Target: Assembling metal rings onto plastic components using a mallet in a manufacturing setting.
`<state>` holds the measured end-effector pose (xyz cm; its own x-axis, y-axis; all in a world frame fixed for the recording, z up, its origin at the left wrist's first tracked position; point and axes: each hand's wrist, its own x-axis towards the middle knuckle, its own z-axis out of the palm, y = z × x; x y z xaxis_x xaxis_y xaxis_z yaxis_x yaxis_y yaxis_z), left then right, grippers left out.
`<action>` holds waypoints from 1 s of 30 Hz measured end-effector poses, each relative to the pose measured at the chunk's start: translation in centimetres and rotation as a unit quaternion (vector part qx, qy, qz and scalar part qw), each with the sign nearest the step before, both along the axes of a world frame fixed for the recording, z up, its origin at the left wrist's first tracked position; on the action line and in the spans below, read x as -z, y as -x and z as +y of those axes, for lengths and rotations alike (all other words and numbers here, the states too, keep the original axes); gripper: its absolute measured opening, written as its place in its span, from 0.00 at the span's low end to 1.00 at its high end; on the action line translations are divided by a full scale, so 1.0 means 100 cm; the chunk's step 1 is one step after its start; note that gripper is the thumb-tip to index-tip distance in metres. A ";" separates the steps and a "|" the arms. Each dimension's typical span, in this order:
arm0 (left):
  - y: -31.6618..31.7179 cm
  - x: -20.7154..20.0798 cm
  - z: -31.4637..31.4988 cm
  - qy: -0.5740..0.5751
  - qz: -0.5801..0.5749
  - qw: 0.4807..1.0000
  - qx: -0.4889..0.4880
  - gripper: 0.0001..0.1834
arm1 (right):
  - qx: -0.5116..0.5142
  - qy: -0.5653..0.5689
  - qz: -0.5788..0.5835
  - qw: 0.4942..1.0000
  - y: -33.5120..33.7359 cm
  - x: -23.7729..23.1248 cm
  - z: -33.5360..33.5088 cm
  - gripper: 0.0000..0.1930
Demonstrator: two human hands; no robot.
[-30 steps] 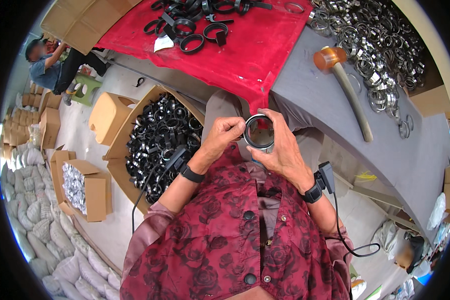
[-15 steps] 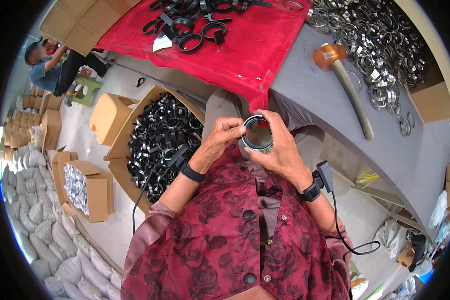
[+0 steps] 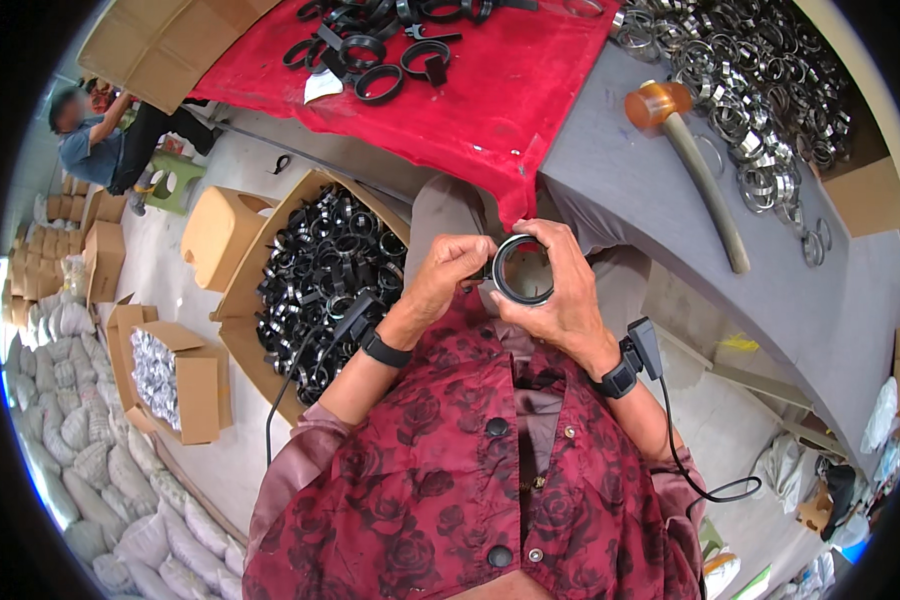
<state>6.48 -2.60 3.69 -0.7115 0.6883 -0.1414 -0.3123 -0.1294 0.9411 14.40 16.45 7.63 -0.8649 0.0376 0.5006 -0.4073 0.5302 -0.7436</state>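
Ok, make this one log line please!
right hand: around black ring | left hand: at ring's left side | mallet: on grey table

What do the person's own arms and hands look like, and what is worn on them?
Both the left hand and the right hand are bare, without gloves. Each wears a black wrist strap with a black box-shaped device, from which a thin black cable runs down. Shiny mauve fabric sleeves leave most of both forearms uncovered.

Held ring (image 3: 498,270), black with a silvery rim; cloth (image 3: 450,130), bright red; surface (image 3: 610,165), plain grey; mallet (image 3: 691,160), amber-orange head and grey-brown handle; garment (image 3: 410,450), burgundy patterned with dark roses; boxed rings (image 3: 330,275), black; heaped metal rings (image 3: 745,115), silver
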 end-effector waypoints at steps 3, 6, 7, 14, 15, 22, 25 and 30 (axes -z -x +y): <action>0.001 -0.002 0.002 0.003 -0.005 1.000 0.026 0.26 | 0.009 0.006 0.009 1.000 -0.003 0.001 -0.001 0.38; -0.007 0.005 0.015 -0.037 -0.122 0.992 -0.018 0.25 | 0.025 0.003 0.042 0.999 -0.004 0.002 -0.003 0.38; -0.012 0.007 0.018 -0.036 -0.123 0.992 -0.018 0.25 | 0.027 0.004 0.062 0.998 -0.002 0.000 -0.005 0.38; -0.004 0.007 0.004 0.052 0.029 0.998 -0.020 0.29 | -0.009 0.054 -0.065 0.996 -0.010 -0.009 0.008 0.42; -0.003 0.009 0.003 0.056 0.041 0.997 -0.019 0.29 | -0.010 0.056 -0.064 0.996 -0.011 -0.010 0.009 0.42; -0.005 0.002 0.010 0.052 0.065 0.996 -0.031 0.25 | -0.021 0.033 -0.089 0.995 -0.010 -0.019 0.012 0.43; -0.002 0.005 0.009 0.026 0.047 0.998 -0.029 0.24 | -0.027 0.014 -0.078 0.996 -0.010 -0.018 0.012 0.43; 0.000 0.005 0.006 0.020 0.036 0.999 -0.023 0.24 | -0.031 -0.018 -0.043 0.998 -0.008 -0.016 0.009 0.43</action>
<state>6.51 -2.03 3.20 -0.7511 0.6500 -0.1157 -0.2390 -0.1043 0.9654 15.16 17.40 9.22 -0.9050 -0.0338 0.4240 -0.3753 0.5327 -0.7586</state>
